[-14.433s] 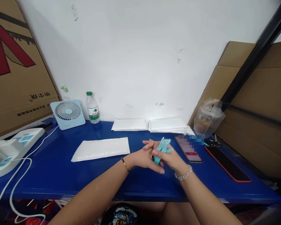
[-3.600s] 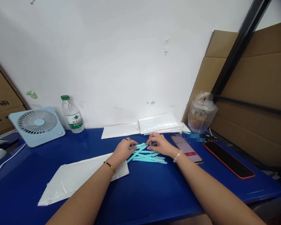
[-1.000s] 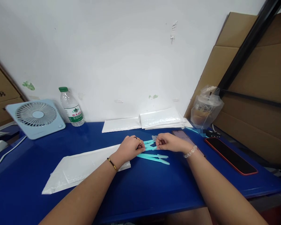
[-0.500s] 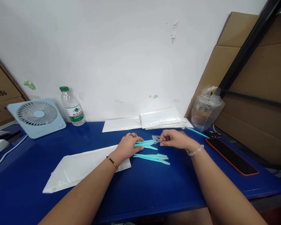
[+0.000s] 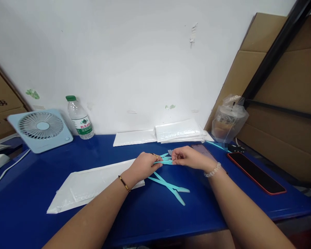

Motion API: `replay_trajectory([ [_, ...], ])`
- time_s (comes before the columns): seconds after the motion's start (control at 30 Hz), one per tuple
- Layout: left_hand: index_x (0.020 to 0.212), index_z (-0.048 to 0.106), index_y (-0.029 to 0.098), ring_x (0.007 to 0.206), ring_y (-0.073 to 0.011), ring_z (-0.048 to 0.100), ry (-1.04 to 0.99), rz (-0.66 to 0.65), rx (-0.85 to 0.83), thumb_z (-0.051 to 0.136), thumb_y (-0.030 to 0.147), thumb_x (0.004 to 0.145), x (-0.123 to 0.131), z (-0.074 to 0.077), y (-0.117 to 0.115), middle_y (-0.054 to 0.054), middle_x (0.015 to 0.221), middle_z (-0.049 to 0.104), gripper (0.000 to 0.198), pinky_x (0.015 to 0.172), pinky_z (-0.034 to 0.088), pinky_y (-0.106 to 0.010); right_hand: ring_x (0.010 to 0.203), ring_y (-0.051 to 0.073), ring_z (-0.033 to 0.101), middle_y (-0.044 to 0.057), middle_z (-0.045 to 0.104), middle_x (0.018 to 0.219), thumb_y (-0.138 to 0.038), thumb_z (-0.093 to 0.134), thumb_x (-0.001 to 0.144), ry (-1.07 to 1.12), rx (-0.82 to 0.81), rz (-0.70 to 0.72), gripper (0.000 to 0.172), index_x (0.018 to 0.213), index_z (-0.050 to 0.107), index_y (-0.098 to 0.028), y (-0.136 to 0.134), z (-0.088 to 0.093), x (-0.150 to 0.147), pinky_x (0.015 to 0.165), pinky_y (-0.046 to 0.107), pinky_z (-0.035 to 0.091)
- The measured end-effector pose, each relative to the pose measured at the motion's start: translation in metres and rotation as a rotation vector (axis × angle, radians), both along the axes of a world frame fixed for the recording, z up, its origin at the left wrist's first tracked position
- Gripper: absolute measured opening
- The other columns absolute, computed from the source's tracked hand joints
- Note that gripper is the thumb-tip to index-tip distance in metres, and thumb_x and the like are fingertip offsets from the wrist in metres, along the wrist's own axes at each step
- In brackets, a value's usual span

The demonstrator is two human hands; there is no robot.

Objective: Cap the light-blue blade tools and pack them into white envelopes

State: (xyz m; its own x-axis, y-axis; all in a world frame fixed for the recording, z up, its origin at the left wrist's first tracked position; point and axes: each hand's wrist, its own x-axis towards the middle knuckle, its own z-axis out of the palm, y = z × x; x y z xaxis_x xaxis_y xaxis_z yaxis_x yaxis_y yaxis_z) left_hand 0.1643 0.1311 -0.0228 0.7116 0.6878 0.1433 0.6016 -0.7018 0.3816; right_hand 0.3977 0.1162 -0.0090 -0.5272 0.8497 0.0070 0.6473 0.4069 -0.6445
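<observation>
Both of my hands meet over the table around a slim turquoise eyebrow razor [image 5: 167, 162]. My left hand [image 5: 145, 164] pinches its handle end, and my right hand [image 5: 186, 157] has closed fingertips at its other end. Just behind them lie more turquoise razors [image 5: 165, 155], partly covered by the fingers. Small translucent caps [image 5: 170, 151] show beside my right fingertips. Nearer to me, turquoise razors [image 5: 168, 186] lie crossed on the blue table [image 5: 155, 214]. A white padded envelope [image 5: 93, 183] rests flat under my left wrist and forearm.
White envelopes [image 5: 180, 130] are stacked against the wall. A fan [image 5: 43, 126] and a water bottle [image 5: 80, 119] stand at the left. To the right are a bagged drink cup [image 5: 226, 122], a red-edged phone [image 5: 256, 173], another phone [image 5: 203, 150] and a turquoise strip [image 5: 217, 145].
My left hand has lifted a razor, and my right hand has come left to its end. The nearer razors have spread into a cross. A phone behind my right hand now shows more.
</observation>
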Motion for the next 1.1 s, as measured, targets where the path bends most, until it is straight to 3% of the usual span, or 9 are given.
replay_trajectory([
  [0.17,0.096,0.068,0.021,0.093,-0.019,0.057,0.001,0.103,0.033,0.042,0.03,0.09,-0.003,-0.007,0.013,-0.003,0.101,0.066,0.028,0.077,0.041,-0.027,0.063,0.013,0.056,0.003,0.064,0.071,-0.033,0.057,0.079,0.035,0.006,-0.142,0.017,0.081,0.061,-0.016,0.012,-0.008,0.017,0.056,0.022,0.04],
  [0.33,0.124,0.054,0.03,0.104,-0.0235,0.05,0.04,0.154,0.063,0.048,0.039,0.086,-0.008,-0.015,0.017,-0.005,0.114,0.057,0.039,0.083,0.039,-0.033,0.064,0.014,0.058,0.003,0.065,0.071,-0.03,0.06,0.076,0.025,0.014,-0.192,0.016,0.083,0.063,-0.016,0.025,-0.021,0.024,0.059,0.023,0.043],
  [0.47,0.123,0.054,0.028,0.106,-0.0243,0.048,0.042,0.134,0.011,0.048,0.041,0.086,-0.007,-0.017,0.016,-0.006,0.116,0.054,0.04,0.085,0.039,-0.033,0.066,0.014,0.059,0.004,0.066,0.075,-0.029,0.058,0.077,0.047,0.069,-0.191,0.017,0.085,0.065,-0.016,0.018,-0.012,0.021,0.059,0.024,0.044],
  [0.57,0.12,0.056,0.027,0.106,-0.0239,0.047,-0.012,0.125,0.022,0.05,0.042,0.085,-0.007,-0.01,0.011,-0.006,0.115,0.054,0.038,0.086,0.038,-0.034,0.065,0.015,0.058,0.004,0.067,0.074,-0.032,0.06,0.076,0.014,0.018,-0.126,0.018,0.082,0.067,-0.016,0.007,0.003,0.018,0.057,0.024,0.043],
  [0.7,0.106,0.061,0.03,0.102,-0.0225,0.047,-0.028,-0.125,-0.056,0.061,0.054,0.075,-0.004,0.003,-0.004,-0.003,0.108,0.056,0.039,0.086,0.036,-0.033,0.066,0.015,0.059,0.004,0.068,0.076,-0.032,0.062,0.075,-0.027,-0.006,-0.062,0.019,0.082,0.069,-0.016,0.0,0.013,0.016,0.057,0.024,0.042],
  [0.77,0.095,0.065,0.028,0.098,-0.021,0.05,0.032,-0.242,-0.099,0.067,0.052,0.07,0.0,0.005,-0.01,-0.001,0.099,0.058,0.034,0.086,0.035,-0.032,0.066,0.015,0.058,0.004,0.068,0.075,-0.032,0.061,0.076,-0.033,0.018,-0.064,0.019,0.082,0.068,-0.016,0.001,0.012,0.016,0.057,0.024,0.042],
  [0.83,0.086,0.065,0.025,0.092,-0.0194,0.052,0.084,-0.271,-0.105,0.068,0.045,0.072,0.005,0.003,-0.015,-0.001,0.092,0.06,0.025,0.083,0.035,-0.03,0.066,0.015,0.058,0.004,0.068,0.074,-0.033,0.06,0.077,-0.026,0.016,-0.074,0.02,0.081,0.068,-0.016,0.003,0.012,0.017,0.058,0.024,0.042],
  [0.97,0.084,0.062,0.021,0.081,-0.0173,0.054,0.072,-0.206,-0.076,0.06,0.037,0.081,0.011,-0.002,-0.016,-0.001,0.084,0.061,0.017,0.07,0.036,-0.026,0.064,0.014,0.059,0.005,0.066,0.072,-0.043,0.053,0.083,0.066,-0.082,-0.077,0.031,0.079,0.066,-0.015,0.001,0.015,0.02,0.06,0.025,0.045],
  [1.1,0.09,0.054,0.021,0.062,-0.0131,0.05,-0.114,0.006,-0.158,0.042,0.037,0.09,0.008,-0.004,-0.008,0.002,0.071,0.056,0.02,0.058,0.033,-0.024,0.063,0.014,0.06,0.006,0.066,0.079,-0.052,0.039,0.089,0.252,-0.163,-0.085,0.044,0.094,0.061,-0.015,-0.001,0.013,0.014,0.057,0.025,0.045],
])
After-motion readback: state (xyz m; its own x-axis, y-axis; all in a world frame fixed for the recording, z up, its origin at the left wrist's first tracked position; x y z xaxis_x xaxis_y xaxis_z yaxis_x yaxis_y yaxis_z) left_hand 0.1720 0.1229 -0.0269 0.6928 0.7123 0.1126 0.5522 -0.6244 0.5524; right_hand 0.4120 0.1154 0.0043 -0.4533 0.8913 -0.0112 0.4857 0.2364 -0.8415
